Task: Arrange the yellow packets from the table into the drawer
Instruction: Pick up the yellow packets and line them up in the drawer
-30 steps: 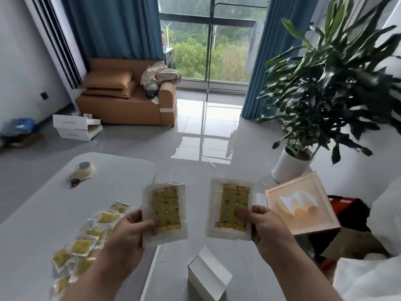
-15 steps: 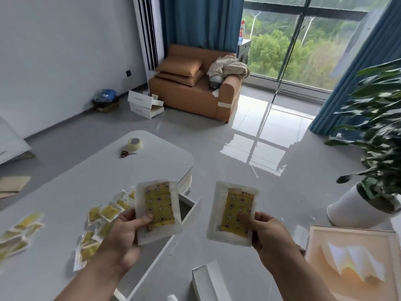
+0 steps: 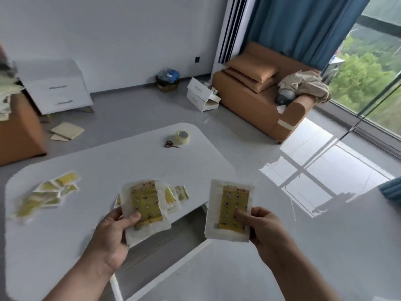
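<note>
Now that the view has swung left over the last second, the whole white tabletop [image 3: 130, 161] is showing instead of the plant. The open drawer [image 3: 169, 240] sits under its near edge, right between the forearms. The left hand [image 3: 112, 235] pinches one yellow packet [image 3: 145, 205] over that edge. The right hand [image 3: 264, 229] pinches a second packet [image 3: 232, 207] just past the drawer, same grips as before. A loose pile [image 3: 45, 194] lies far left, with a smaller bunch [image 3: 178, 194] behind the left-hand packet. Both held packets look ready to drop into the drawer. The tape roll [image 3: 183, 136] and scissors [image 3: 170, 144] sit at the far end.
</note>
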